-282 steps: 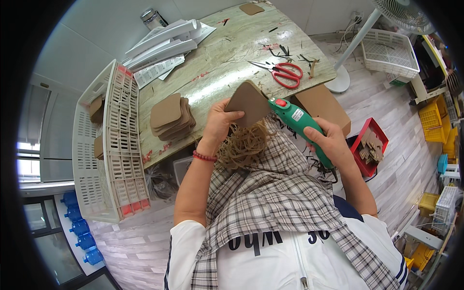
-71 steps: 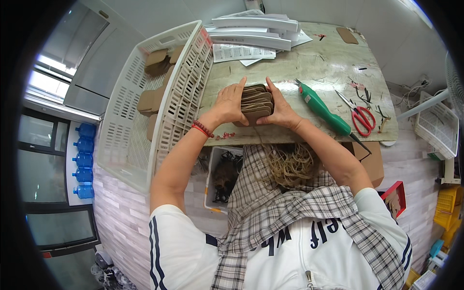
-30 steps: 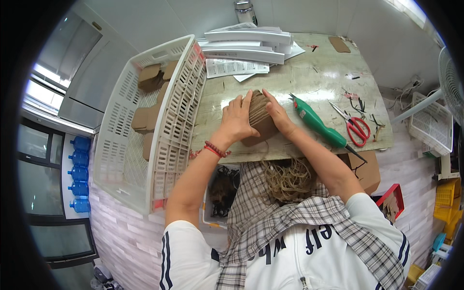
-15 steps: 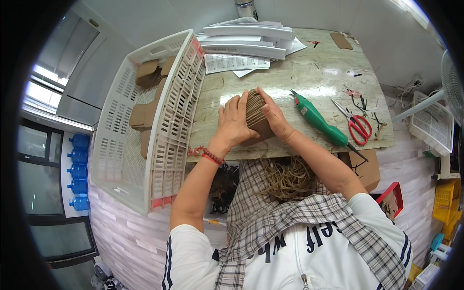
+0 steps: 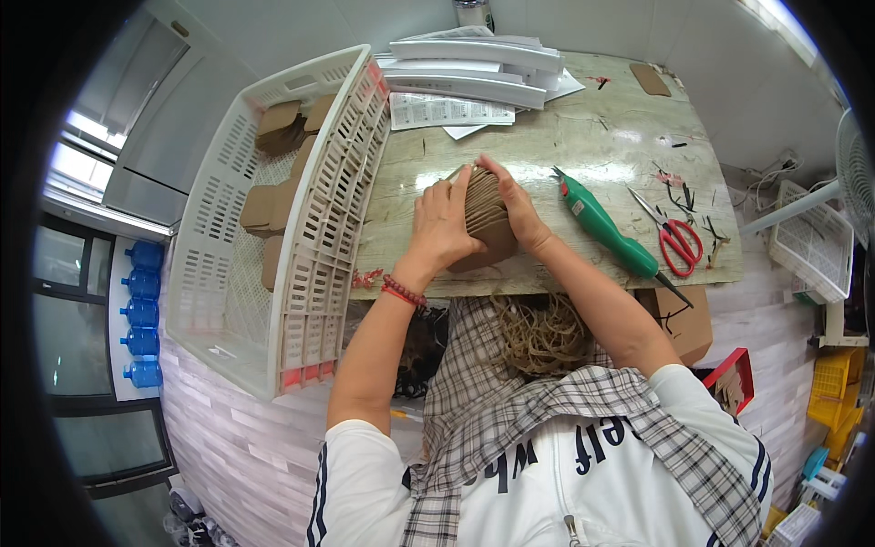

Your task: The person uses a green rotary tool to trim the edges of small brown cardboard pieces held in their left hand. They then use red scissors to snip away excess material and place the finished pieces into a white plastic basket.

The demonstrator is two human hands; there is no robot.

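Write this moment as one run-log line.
left hand: holding left side of brown stack | right hand: holding its right side | green tool: on table, left of red-handled scissors

Room between papers [image 5: 469, 77] and brown stack [image 5: 486, 208]

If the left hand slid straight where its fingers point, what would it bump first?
Probably the white papers on the table, though the left hand might pass over them; height is unclear.

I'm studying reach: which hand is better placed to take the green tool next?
Likely the right hand: it's nearer the green tool; the left hand is beyond the brown stack.
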